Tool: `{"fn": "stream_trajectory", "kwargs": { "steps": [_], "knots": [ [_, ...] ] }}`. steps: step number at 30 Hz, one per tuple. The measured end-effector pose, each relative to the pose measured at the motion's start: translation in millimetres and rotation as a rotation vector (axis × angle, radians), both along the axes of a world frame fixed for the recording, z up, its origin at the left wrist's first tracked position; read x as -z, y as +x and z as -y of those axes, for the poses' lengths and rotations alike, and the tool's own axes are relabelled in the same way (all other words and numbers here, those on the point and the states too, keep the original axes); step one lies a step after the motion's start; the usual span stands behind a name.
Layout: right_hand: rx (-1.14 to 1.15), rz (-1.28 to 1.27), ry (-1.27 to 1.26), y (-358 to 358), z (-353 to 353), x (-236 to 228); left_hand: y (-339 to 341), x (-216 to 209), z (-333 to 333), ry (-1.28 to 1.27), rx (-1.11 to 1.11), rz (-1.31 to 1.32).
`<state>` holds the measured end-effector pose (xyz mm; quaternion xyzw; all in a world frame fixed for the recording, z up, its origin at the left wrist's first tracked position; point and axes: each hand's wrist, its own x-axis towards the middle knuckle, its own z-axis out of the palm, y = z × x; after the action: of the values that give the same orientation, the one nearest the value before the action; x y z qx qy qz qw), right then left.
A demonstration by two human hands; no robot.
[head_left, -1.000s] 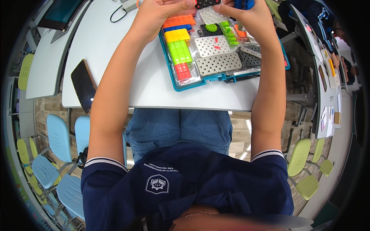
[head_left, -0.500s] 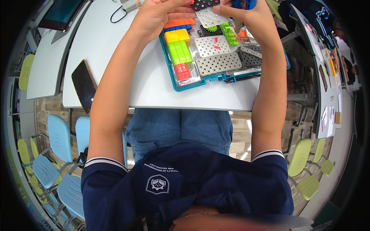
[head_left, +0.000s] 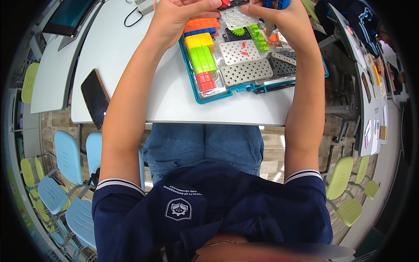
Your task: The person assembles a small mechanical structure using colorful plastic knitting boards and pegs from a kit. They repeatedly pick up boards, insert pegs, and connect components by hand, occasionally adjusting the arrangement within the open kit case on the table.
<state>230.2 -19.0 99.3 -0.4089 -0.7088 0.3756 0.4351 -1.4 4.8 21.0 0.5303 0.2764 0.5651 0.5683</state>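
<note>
Wood-look floor (head_left: 273, 150) shows around the white table (head_left: 170, 105), with blue chairs (head_left: 67, 150) off its front-left corner. Near the table's front edge lies a teal-rimmed case (head_left: 214, 97) of coloured blocks; the right forearm hides part of its right side. The left hand (head_left: 181, 17) pinches a dark piece (head_left: 235, 2) with red on it, above the case's far part, cut off by the view. The right hand's (head_left: 283, 19) thumb touches it; whether those cropped fingers grip, I cannot tell. A phone (head_left: 95, 98) lies at the table's front-left corner.
</note>
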Motion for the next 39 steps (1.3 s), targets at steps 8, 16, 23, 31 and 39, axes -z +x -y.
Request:
{"fn": "stream_trajectory", "kwargs": {
  "steps": [8, 16, 23, 31, 39],
  "knots": [
    [0.145, 0.087, 0.015, 2, -7, 9, 3, -2, 1, -0.085, -0.076, -0.04],
    [0.061, 0.105, 0.083, 4, -19, 19, 9, -6, 7, -0.056, 0.021, -0.25],
    [-0.013, 0.791, 0.348, 12, 7, 0, 2, -8, 4, -0.08, -0.203, -0.052],
    [-0.18, 0.927, 0.341, -14, 25, 37, 5, -4, 5, -0.018, -0.228, -0.125],
    [-0.228, 0.455, 0.056, 1, 13, 3, 20, -9, 19, 0.207, -0.346, -0.377]
  ]
}}
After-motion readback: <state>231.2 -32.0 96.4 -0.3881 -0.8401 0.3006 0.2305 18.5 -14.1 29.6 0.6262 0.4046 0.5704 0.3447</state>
